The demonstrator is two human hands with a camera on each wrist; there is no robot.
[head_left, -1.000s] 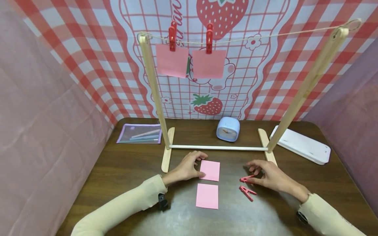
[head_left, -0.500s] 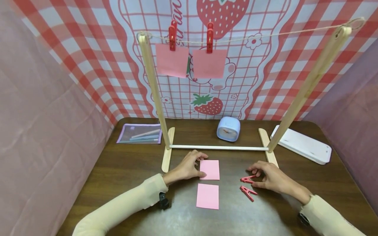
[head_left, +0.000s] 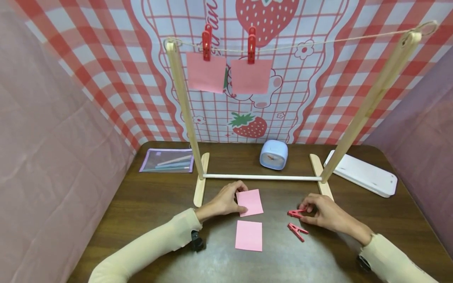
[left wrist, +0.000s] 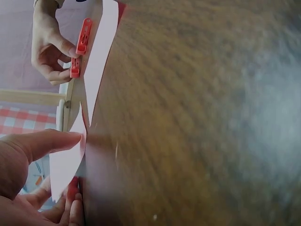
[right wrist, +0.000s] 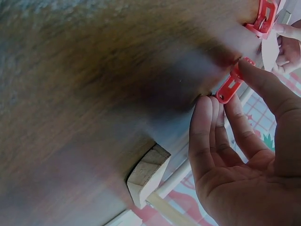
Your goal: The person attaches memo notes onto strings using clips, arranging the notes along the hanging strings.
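My left hand [head_left: 223, 201] pinches a square pink paper note [head_left: 253, 201] by its left side, thumb on top. In the left wrist view this note [left wrist: 66, 165] is bent and tilts up from the table. A second pink note [head_left: 249, 236] lies flat just nearer to me. On the right, my right hand [head_left: 325, 213] holds a red clothespin [head_left: 294, 213] by its handle end. The right wrist view shows that clothespin [right wrist: 230, 84] between thumb and fingertips. Another red clothespin [head_left: 296, 232] lies beside it on the table.
Behind the hands stands a wooden frame [head_left: 185, 112] with a string [head_left: 329, 42] across its top. Two pink notes [head_left: 206, 72] hang there from red clothespins [head_left: 251, 45]. A blue clock [head_left: 273, 154], a mesh pouch [head_left: 168, 160] and a white case [head_left: 364, 175] sit farther back.
The upper note, flat before, is now turned slightly and lifted in the left hand's pinch. My right fingers have closed in on the upper clothespin, which has shifted slightly.
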